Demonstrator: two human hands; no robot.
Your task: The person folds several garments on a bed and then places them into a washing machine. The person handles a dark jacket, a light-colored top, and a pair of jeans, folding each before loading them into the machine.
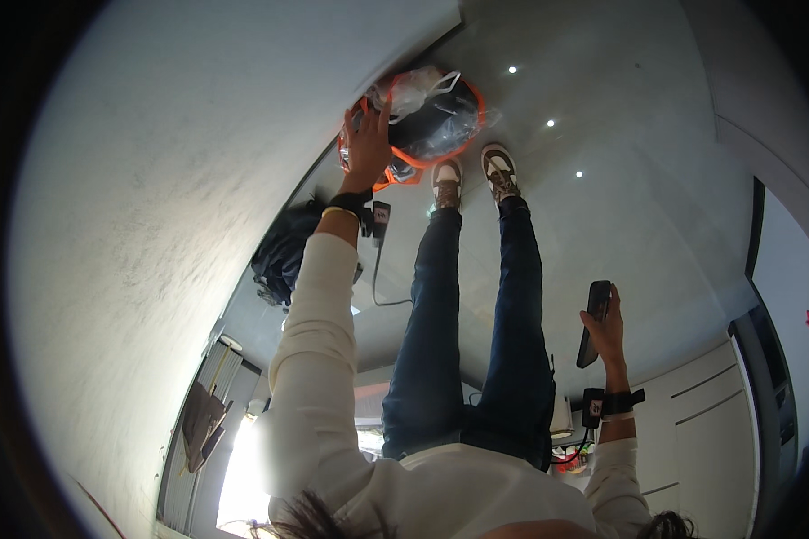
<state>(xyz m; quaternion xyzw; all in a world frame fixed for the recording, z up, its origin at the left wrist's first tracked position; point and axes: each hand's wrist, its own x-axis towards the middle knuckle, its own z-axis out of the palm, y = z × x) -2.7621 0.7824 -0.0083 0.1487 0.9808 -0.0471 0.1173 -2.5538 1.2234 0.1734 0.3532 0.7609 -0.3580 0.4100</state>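
My left hand (369,149) reaches down at the upper left with its fingers spread. Under it on the floor sits an orange-rimmed container (482,111) with dark and clear plastic inside. A crumpled clear plastic bag (414,91) with white handles lies at its top. Whether my fingers touch the container or only hang above it, I cannot tell. Lower right, my right hand (608,333) grips a black smartphone (596,316) held out beside my leg. Each wrist wears a black strap with a small cabled device, one on the left (381,219) and another on the right (593,407).
A pale wall (141,188) runs along the left, close to the container. Dark bundled fabric (286,252) lies at its foot. My shoes (499,168) stand on the grey floor (620,222) just short of the container. Light cabinet panels (711,404) are at the lower right.
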